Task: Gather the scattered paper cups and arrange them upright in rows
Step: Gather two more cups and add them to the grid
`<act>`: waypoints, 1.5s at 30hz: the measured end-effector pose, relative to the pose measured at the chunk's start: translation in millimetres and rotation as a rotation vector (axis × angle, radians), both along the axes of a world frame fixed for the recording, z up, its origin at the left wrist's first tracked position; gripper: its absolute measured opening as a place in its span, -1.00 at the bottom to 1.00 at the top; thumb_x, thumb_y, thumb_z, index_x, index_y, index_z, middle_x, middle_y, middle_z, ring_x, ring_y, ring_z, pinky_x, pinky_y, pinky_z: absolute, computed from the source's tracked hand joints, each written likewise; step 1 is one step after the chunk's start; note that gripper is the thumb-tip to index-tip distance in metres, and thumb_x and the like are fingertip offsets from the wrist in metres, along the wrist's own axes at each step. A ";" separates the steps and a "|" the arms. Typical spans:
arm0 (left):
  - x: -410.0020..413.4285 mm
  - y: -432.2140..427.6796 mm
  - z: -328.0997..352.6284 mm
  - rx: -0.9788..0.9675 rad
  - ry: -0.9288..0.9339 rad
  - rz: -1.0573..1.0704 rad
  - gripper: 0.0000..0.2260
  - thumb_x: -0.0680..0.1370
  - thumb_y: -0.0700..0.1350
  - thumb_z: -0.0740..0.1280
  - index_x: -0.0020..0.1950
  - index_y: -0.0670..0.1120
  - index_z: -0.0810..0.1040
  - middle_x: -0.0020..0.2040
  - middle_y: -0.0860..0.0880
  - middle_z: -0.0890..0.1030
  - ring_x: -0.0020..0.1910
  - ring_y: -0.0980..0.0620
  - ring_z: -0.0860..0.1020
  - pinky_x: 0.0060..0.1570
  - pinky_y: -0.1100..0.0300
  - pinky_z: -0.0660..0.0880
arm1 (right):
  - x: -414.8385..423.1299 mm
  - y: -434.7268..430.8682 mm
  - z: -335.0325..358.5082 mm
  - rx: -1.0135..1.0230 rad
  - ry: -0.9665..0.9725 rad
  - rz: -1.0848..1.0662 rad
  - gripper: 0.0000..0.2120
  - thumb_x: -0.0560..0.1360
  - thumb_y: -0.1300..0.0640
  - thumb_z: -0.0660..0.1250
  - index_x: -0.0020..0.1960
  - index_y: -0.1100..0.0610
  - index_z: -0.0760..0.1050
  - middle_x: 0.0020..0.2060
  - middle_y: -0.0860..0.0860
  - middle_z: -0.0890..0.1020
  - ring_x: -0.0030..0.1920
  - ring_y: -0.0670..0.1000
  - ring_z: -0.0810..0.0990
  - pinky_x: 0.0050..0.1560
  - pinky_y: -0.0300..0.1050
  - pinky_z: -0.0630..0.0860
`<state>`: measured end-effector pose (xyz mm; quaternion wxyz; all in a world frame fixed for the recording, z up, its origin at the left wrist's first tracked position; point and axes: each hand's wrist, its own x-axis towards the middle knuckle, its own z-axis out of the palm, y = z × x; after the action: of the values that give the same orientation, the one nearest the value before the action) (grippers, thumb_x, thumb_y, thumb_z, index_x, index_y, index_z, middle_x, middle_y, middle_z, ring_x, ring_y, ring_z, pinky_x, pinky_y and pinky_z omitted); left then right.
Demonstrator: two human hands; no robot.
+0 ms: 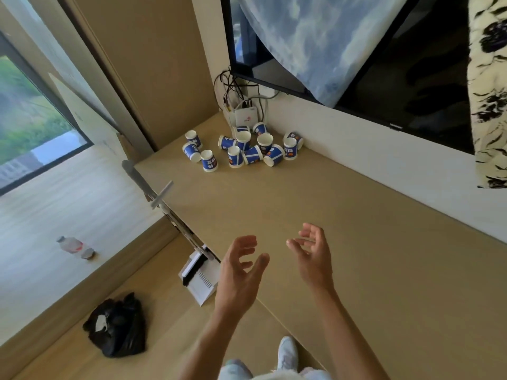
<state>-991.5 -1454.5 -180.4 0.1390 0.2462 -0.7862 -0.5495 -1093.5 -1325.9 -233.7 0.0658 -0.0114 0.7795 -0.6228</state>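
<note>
Task looks unstarted: paper cups (247,149) jumbled just before the white box (246,119), some tipped, no rows. Left hand (240,272) and right hand (314,256) hover well short of it, fingers (248,240) loosely spread, empty.

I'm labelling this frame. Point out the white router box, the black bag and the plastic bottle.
white router box (243,117): head view, on its white top face.
black bag (123,333): head view, on its crumpled middle.
plastic bottle (68,243): head view, on its clear body.

paper cups (234,156): matt paper (blue print) | tabletop (356,242): smooth matt wood | bag (118,327): glossy black plastic
</note>
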 end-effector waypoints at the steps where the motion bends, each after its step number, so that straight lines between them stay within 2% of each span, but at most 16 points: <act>1: -9.9 -7.1 0.2 0.001 -0.011 0.003 -0.73 0.54 -0.07 0.47 0.21 0.06 0.54 0.15 0.17 0.62 0.14 0.26 0.57 0.10 0.12 0.60 | -4.6 -5.1 -0.5 0.012 -0.015 0.005 -0.51 0.52 0.14 0.47 0.39 0.13 0.40 0.17 0.00 0.56 0.09 -0.04 0.61 -0.17 -0.42 0.50; 4: -39.6 -23.4 -0.1 0.021 -0.036 -0.006 -0.73 0.54 -0.09 0.47 0.21 0.03 0.55 0.14 0.15 0.63 0.14 0.24 0.58 0.13 0.07 0.60 | -16.6 -14.0 -2.2 0.054 -0.054 0.013 -0.50 0.52 0.10 0.46 0.41 0.11 0.38 0.18 -0.03 0.56 0.09 -0.06 0.61 -0.17 -0.41 0.49; 9: -99.2 -54.4 -12.0 0.040 -0.087 -0.044 -0.71 0.55 -0.09 0.45 0.25 -0.02 0.55 0.17 0.10 0.62 0.17 0.17 0.57 0.19 0.03 0.56 | -43.3 -22.9 -20.5 0.095 -0.164 -0.015 -0.49 0.50 0.04 0.47 0.39 0.06 0.39 0.14 -0.03 0.59 0.02 -0.22 0.59 -0.20 -0.41 0.45; 11: -124.9 -69.5 -18.6 0.023 -0.099 -0.074 -0.71 0.55 -0.09 0.45 0.26 -0.03 0.54 0.18 0.09 0.62 0.17 0.15 0.57 0.20 0.06 0.54 | -55.8 -27.9 -26.6 0.100 -0.198 -0.043 -0.48 0.49 0.01 0.48 0.38 0.05 0.40 0.12 -0.03 0.60 0.01 -0.21 0.58 -0.17 -0.39 0.44; 13: -154.5 -86.6 -25.1 -0.014 -0.123 -0.111 -0.68 0.54 -0.09 0.45 0.27 -0.05 0.53 0.17 0.05 0.62 0.18 0.10 0.57 0.19 0.09 0.52 | -71.6 -35.8 -32.8 0.093 -0.234 -0.096 -0.53 0.49 0.03 0.49 0.34 0.03 0.41 0.09 0.00 0.61 0.00 -0.12 0.61 -0.13 -0.30 0.46; 16: -208.1 -121.0 -38.7 -0.135 -0.226 -0.176 -0.60 0.53 -0.05 0.46 0.33 -0.09 0.49 0.22 -0.02 0.61 0.23 0.01 0.54 0.21 0.09 0.48 | -93.7 -54.4 -41.6 0.093 -0.291 -0.167 -0.61 0.49 0.10 0.49 0.23 -0.08 0.42 0.04 -0.03 0.62 0.02 -0.04 0.63 -0.10 -0.21 0.47; 19: -277.0 -160.7 -55.2 -0.321 -0.341 -0.237 -0.55 0.54 0.00 0.44 0.36 -0.09 0.44 0.28 -0.05 0.57 0.28 -0.08 0.50 0.31 -0.01 0.41 | -119.0 -78.2 -48.0 0.120 -0.347 -0.195 -0.61 0.50 0.11 0.49 0.21 -0.13 0.41 0.02 -0.07 0.63 -0.01 -0.11 0.63 -0.13 -0.24 0.47; 25: -397.0 -222.8 -86.9 -0.622 -0.428 -0.417 -0.48 0.52 0.03 0.43 0.41 -0.10 0.39 0.34 -0.12 0.51 0.34 -0.15 0.44 0.36 -0.05 0.34 | -192.4 -138.4 -57.7 0.174 -0.414 -0.203 -0.57 0.49 0.12 0.48 0.31 0.04 0.43 0.05 0.04 0.65 -0.02 0.02 0.66 -0.03 -0.07 0.56; 28: -432.2 -243.7 -101.0 -0.801 -0.430 -0.478 -0.41 0.47 -0.02 0.47 0.43 -0.11 0.36 0.34 -0.14 0.52 0.37 -0.17 0.43 0.42 -0.10 0.28 | -243.1 -169.9 -62.6 0.209 -0.454 -0.192 -0.54 0.47 0.06 0.48 0.31 0.05 0.43 0.07 0.07 0.65 0.03 0.08 0.68 0.09 0.07 0.60; 32: -461.9 -260.5 -118.9 -1.014 -0.459 -0.550 -0.44 0.45 0.00 0.48 0.39 -0.10 0.41 0.33 -0.13 0.54 0.41 -0.16 0.41 0.49 -0.11 0.19 | -308.0 -204.5 -68.2 0.232 -0.513 -0.225 -0.49 0.45 -0.01 0.49 0.33 0.07 0.44 0.06 0.01 0.64 0.06 0.06 0.68 0.11 0.06 0.61; 37: -487.0 -267.4 -138.9 -1.050 -0.505 -0.599 -0.51 0.41 0.02 0.51 0.27 -0.10 0.49 0.21 -0.12 0.60 0.32 -0.16 0.48 0.46 -0.11 0.16 | -364.7 -227.9 -78.3 0.207 -0.651 -0.372 -0.46 0.44 -0.09 0.49 0.32 0.16 0.50 0.09 0.10 0.65 -0.12 0.02 0.63 -0.13 -0.04 0.60; 38: -490.7 -267.5 -141.3 -1.058 -0.502 -0.599 -0.52 0.40 0.02 0.52 0.24 -0.10 0.50 0.18 -0.12 0.62 0.29 -0.16 0.51 0.46 -0.11 0.15 | -372.3 -230.6 -79.8 0.201 -0.677 -0.402 -0.47 0.45 -0.11 0.48 0.29 0.18 0.52 0.06 0.10 0.64 -0.17 0.00 0.60 -0.12 -0.04 0.60; 40: -495.9 -267.1 -145.8 -1.064 -0.497 -0.603 -0.54 0.38 0.01 0.54 0.19 -0.10 0.51 0.11 -0.12 0.64 0.22 -0.14 0.55 0.45 -0.11 0.18 | -387.2 -234.9 -89.2 0.164 -0.699 -0.423 -0.59 0.51 -0.09 0.43 0.15 0.21 0.49 -0.10 0.06 0.59 -0.22 -0.05 0.52 0.07 -0.02 0.56; 42: -498.7 -266.0 -147.9 -1.075 -0.485 -0.603 -0.59 0.38 -0.02 0.55 0.13 -0.09 0.52 0.03 -0.11 0.65 0.16 -0.14 0.58 0.41 -0.11 0.21 | -397.6 -240.9 -96.0 0.159 -0.717 -0.446 -0.68 0.52 -0.07 0.43 0.02 0.14 0.42 -0.19 0.01 0.51 -0.26 -0.08 0.45 0.12 -0.06 0.51; 43: -499.3 -265.3 -148.4 -1.084 -0.477 -0.604 -0.63 0.38 -0.03 0.54 0.10 -0.07 0.52 0.00 -0.10 0.65 0.14 -0.13 0.58 0.40 -0.10 0.21 | -402.1 -242.8 -100.2 0.179 -0.714 -0.472 -0.64 0.47 -0.09 0.48 0.05 0.12 0.44 -0.14 0.00 0.53 -0.23 -0.07 0.49 0.11 -0.06 0.54; 45: -498.3 -262.6 -150.5 -1.085 -0.466 -0.619 -0.70 0.40 -0.05 0.53 0.01 -0.04 0.48 -0.03 -0.08 0.65 0.12 -0.13 0.57 0.38 -0.08 0.20 | -409.6 -245.7 -107.2 0.185 -0.709 -0.497 -0.40 0.37 -0.14 0.54 0.27 0.10 0.45 0.02 0.00 0.58 -0.09 0.00 0.56 0.11 -0.01 0.58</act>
<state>-1489.8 -1717.1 -330.9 -0.0944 0.0168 -0.9951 -0.0231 -1503.1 -1571.6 -340.9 0.1778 0.3967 0.7402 -0.5129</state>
